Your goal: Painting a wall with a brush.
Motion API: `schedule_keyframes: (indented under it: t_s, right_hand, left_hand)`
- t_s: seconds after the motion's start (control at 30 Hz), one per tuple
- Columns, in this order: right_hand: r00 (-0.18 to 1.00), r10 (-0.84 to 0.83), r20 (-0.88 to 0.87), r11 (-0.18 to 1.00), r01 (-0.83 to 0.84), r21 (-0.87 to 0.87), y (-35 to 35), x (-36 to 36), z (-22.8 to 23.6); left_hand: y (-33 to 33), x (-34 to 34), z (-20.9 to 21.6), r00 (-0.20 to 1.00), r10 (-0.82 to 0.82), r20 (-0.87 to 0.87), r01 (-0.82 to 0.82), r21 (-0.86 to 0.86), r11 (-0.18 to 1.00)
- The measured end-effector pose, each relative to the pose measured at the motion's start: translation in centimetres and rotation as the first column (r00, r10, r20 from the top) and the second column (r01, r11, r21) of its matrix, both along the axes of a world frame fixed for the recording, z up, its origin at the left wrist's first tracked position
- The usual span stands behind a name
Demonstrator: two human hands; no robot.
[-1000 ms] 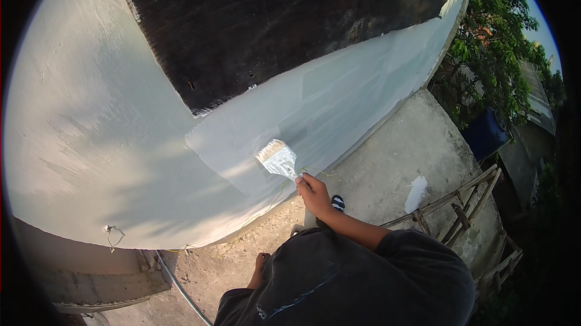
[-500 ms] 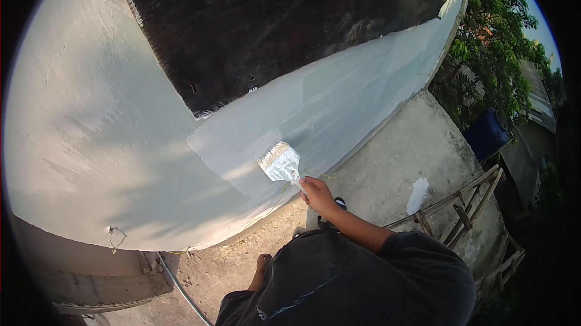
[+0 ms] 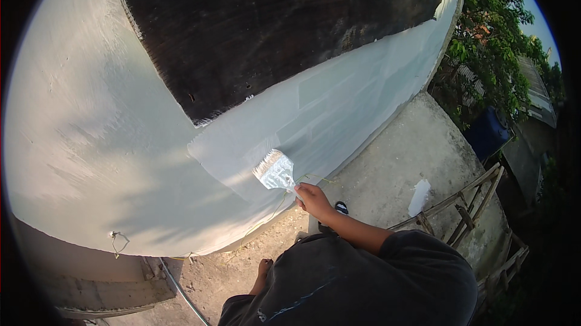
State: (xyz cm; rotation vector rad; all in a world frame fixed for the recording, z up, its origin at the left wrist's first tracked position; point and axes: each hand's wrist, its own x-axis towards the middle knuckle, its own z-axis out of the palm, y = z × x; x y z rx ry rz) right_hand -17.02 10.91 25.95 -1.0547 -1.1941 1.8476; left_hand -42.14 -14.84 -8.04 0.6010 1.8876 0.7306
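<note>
The right hand [image 3: 315, 199] is closed around the handle of a wide paintbrush [image 3: 275, 170], whose paint-loaded bristles lie against the pale painted wall [image 3: 339, 108]. The brush sits on the lower part of the wall, just above the concrete floor [image 3: 393, 169] and below the dark unpainted section [image 3: 272, 29]. The left hand is not in view; a wooden ladder [image 3: 460, 211] lies well apart to the right.

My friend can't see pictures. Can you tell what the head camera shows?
The person's right hand presses a wide paintbrush against a low wall coated in pale wet paint. The left hand hangs low by the concrete floor; a wooden ladder lies nearby.
</note>
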Motion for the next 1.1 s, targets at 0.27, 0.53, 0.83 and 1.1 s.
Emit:
schedule_keyframes:
  t_s: [0.27,0.53,0.83,1.1]
  right_hand:
    - [0.974,-0.083,-0.211,0.996,0.089,0.018,0.5,-1.6,6.6]
    - [0.987,-0.138,-0.087,0.989,0.133,-0.063,-0.5,0.0,-0.1]
    - [0.965,-0.07,-0.252,0.997,0.071,-0.006,0.9,-1.7,5.2]
    - [0.98,-0.121,-0.157,0.981,0.094,-0.169,-0.2,-1.4,0.3]
  left_hand:
    - [-0.3,-0.4,-1.8,0.997,-0.051,-0.058,0.049,-0.033,0.998]
    - [0.7,-0.6,-1.6,0.969,-0.179,-0.17,0.174,-0.044,0.984]
    - [0.9,-0.6,-1.3,0.961,-0.221,-0.167,0.208,-0.09,0.974]
    - [2.3,0.2,1.6,0.943,-0.155,-0.296,0.321,0.931,0.175]
